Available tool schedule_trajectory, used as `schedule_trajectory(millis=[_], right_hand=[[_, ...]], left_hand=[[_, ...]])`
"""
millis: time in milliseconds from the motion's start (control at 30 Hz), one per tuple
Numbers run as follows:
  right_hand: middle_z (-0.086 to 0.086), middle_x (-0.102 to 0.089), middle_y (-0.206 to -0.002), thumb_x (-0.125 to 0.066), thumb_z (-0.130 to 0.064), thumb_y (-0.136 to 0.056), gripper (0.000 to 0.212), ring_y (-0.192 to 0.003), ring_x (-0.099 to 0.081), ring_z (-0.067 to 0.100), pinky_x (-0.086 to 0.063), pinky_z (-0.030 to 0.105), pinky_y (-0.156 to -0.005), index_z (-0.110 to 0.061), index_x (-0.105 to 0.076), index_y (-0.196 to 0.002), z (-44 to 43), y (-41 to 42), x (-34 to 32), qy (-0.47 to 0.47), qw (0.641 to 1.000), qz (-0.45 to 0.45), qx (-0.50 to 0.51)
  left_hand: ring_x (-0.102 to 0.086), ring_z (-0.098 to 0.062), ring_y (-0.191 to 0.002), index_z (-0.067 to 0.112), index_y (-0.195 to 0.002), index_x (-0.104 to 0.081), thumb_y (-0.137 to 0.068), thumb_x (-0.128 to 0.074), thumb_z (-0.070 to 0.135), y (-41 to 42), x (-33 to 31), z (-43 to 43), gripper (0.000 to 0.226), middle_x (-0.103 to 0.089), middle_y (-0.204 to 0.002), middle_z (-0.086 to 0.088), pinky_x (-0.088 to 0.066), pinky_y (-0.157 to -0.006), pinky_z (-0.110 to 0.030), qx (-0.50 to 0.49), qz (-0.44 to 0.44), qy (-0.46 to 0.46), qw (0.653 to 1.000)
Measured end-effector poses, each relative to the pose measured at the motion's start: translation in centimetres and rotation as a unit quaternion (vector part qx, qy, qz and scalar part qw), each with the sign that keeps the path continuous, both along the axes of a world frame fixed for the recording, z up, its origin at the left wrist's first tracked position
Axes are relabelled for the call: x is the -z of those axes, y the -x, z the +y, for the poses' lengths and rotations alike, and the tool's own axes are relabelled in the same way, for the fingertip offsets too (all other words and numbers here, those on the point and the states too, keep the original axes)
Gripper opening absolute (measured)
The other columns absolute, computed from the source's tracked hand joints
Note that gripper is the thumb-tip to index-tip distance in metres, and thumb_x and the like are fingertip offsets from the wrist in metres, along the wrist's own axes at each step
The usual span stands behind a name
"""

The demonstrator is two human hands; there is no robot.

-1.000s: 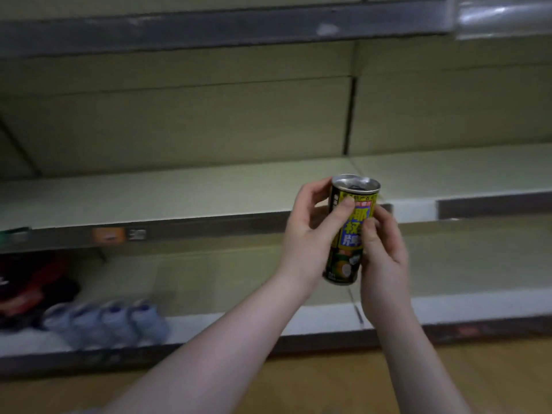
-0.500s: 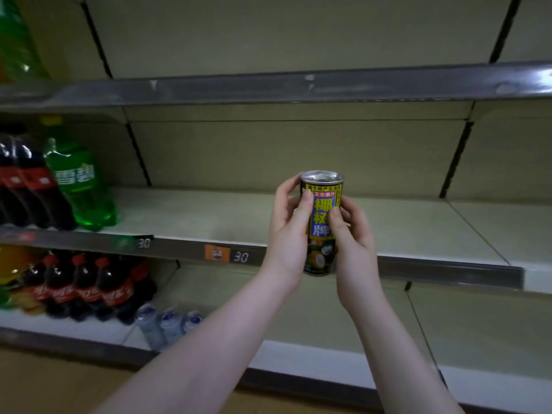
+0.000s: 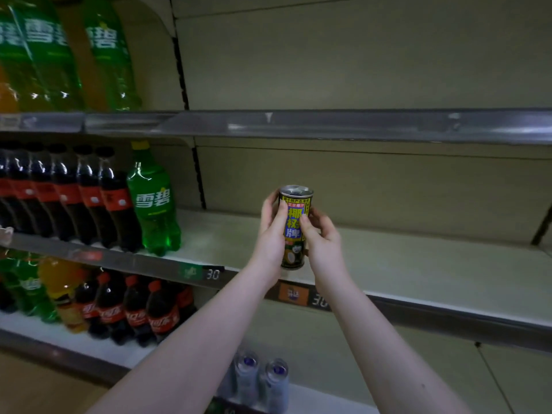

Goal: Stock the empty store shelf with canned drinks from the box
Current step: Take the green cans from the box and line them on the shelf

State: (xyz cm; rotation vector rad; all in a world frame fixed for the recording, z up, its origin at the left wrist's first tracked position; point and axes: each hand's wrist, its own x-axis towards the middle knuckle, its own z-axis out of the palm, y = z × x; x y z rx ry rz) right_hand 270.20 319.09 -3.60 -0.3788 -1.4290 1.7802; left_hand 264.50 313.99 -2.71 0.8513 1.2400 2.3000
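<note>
View has swung left and up vs half a second ago: more stocked bottles now in frame at left, top shelf visible. Can (image 3: 293, 234) has stayed between both hands, same hold.

Left grip (image 3: 270, 234) is wrapped round the can's left side, thumb across the label front, fingers behind. Right grip (image 3: 324, 240) holds the right side, thumb on the label, fingers curled round the back. So both are clasping the can.

Can is upright, silver top showing, yellow/blue/green label facing the camera. It sits in front of the bare middle shelf (image 3: 418, 264), base low near the shelf's front part; cannot tell if it touches the board.

On the same shelf at left: green soda bottle (image 3: 155, 201), well apart from the can, then a row of dark cola bottles (image 3: 89, 198) just beside it. Top shelf has big green bottles (image 3: 44, 55). Lower shelf: small cola bottles (image 3: 134, 312), an orange bottle (image 3: 62, 288), and pale cans (image 3: 260, 380) lower down under the arms. An orange price tag (image 3: 294, 294) is on the shelf rail just below the can.
</note>
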Motion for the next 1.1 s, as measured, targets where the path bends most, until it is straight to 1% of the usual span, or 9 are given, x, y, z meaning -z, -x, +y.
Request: schedule_trajectory(millis=[133, 233, 367, 500, 667, 767, 900, 1033, 1100], right_hand=[[0.011, -0.061, -0.110, -0.052, -0.009, -0.093, 0.025, -0.084, -0.061, 0.008, -0.050, 0.007, -0.066, -0.012, -0.053, -0.119, 0.5, 3.1, 0.9, 0.019, 1.000, -0.008, -0.008], [0.015, -0.061, -0.121, -0.053, -0.011, -0.093, 0.032, -0.089, -0.062, 0.013, -0.050, 0.008, -0.066, -0.009, -0.053, -0.125, 1.4, 3.9, 1.9, 0.035, 0.999, -0.025, 0.004], [0.008, -0.059, -0.111, -0.052, -0.010, -0.094, 0.032, -0.083, -0.060, 0.006, -0.047, 0.004, -0.059, -0.008, -0.053, -0.126, 2.9, 4.0, 2.8, 0.036, 0.998, -0.047, 0.037], [0.009, -0.058, -0.108, -0.051, -0.003, -0.093, 0.032, -0.082, -0.059, 0.009, -0.048, 0.005, -0.059, -0.002, -0.053, -0.124, 4.0, 4.2, 3.6, 0.028, 0.997, -0.060, 0.043], [0.009, -0.059, -0.108, -0.052, -0.005, -0.093, 0.031, -0.093, -0.058, 0.019, -0.048, 0.007, -0.064, -0.004, -0.054, -0.124, 4.3, 5.1, 4.5, -0.005, 0.995, -0.089, 0.053], [0.008, -0.059, -0.106, -0.050, -0.005, -0.094, 0.031, -0.096, -0.057, 0.019, -0.047, 0.006, -0.064, -0.004, -0.053, -0.125, 4.3, 5.2, 4.9, -0.008, 0.993, -0.097, 0.063], [0.006, -0.057, -0.107, -0.049, -0.005, -0.094, 0.034, -0.098, -0.056, 0.018, -0.046, 0.004, -0.064, -0.005, -0.051, -0.128, 4.3, 4.9, 4.8, -0.007, 0.994, -0.098, 0.056], [0.011, -0.059, -0.111, -0.053, -0.006, -0.093, 0.034, -0.103, -0.058, 0.024, -0.048, 0.026, -0.084, -0.006, -0.052, -0.127, 3.7, 4.8, 4.5, 0.025, 0.994, -0.098, 0.045], [0.013, -0.057, -0.120, -0.053, -0.006, -0.092, 0.042, -0.107, -0.055, 0.022, -0.047, 0.025, -0.084, -0.007, -0.046, -0.134, 3.6, 4.4, 4.0, 0.060, 0.994, -0.089, 0.030]], left_hand=[[-0.066, -0.012, -0.080, 0.024, -0.130, -0.042, -0.099, -0.039, 0.019, 2.6, 1.2, 0.7, 0.032, -0.065, -0.104, -0.002, -0.056, -0.069, -0.021, -0.006, -0.046, -0.011, 0.999], [-0.065, -0.015, -0.082, 0.022, -0.129, -0.043, -0.099, -0.039, 0.020, 3.4, 2.3, 1.9, 0.031, -0.065, -0.100, -0.002, -0.054, -0.073, -0.025, -0.003, -0.058, -0.010, 0.998], [-0.063, -0.014, -0.079, 0.023, -0.121, -0.045, -0.099, -0.037, 0.017, 3.6, 3.3, 3.8, 0.024, -0.064, -0.097, -0.003, -0.053, -0.068, -0.021, 0.011, -0.089, -0.003, 0.996], [-0.063, -0.011, -0.070, 0.024, -0.109, -0.051, -0.098, -0.037, 0.018, 4.0, 4.0, 5.3, 0.019, -0.061, -0.092, -0.005, -0.052, -0.064, -0.021, 0.028, -0.160, -0.007, 0.987], [-0.056, -0.017, -0.076, 0.024, -0.095, -0.051, -0.098, -0.033, 0.016, 4.4, 4.7, 5.8, 0.021, -0.058, -0.089, -0.006, -0.050, -0.063, -0.022, 0.017, -0.178, -0.025, 0.984], [-0.055, -0.017, -0.074, 0.024, -0.095, -0.050, -0.099, -0.032, 0.017, 4.2, 5.1, 6.1, 0.020, -0.058, -0.088, -0.006, -0.050, -0.056, -0.016, 0.006, -0.168, -0.024, 0.986], [-0.058, -0.016, -0.074, 0.026, -0.097, -0.051, -0.098, -0.032, 0.019, 4.1, 5.3, 6.3, 0.020, -0.060, -0.089, -0.005, -0.051, -0.059, -0.019, 0.004, -0.163, -0.033, 0.986], [-0.058, -0.017, -0.076, 0.025, -0.113, -0.047, -0.098, -0.033, 0.019, 4.0, 4.8, 6.0, 0.021, -0.060, -0.092, -0.005, -0.049, -0.067, -0.025, -0.002, -0.161, -0.011, 0.987], [-0.060, -0.015, -0.077, 0.023, -0.119, -0.046, -0.098, -0.033, 0.018, 4.0, 4.7, 5.7, 0.025, -0.060, -0.095, -0.004, -0.050, -0.068, -0.024, -0.014, -0.145, 0.001, 0.989]])
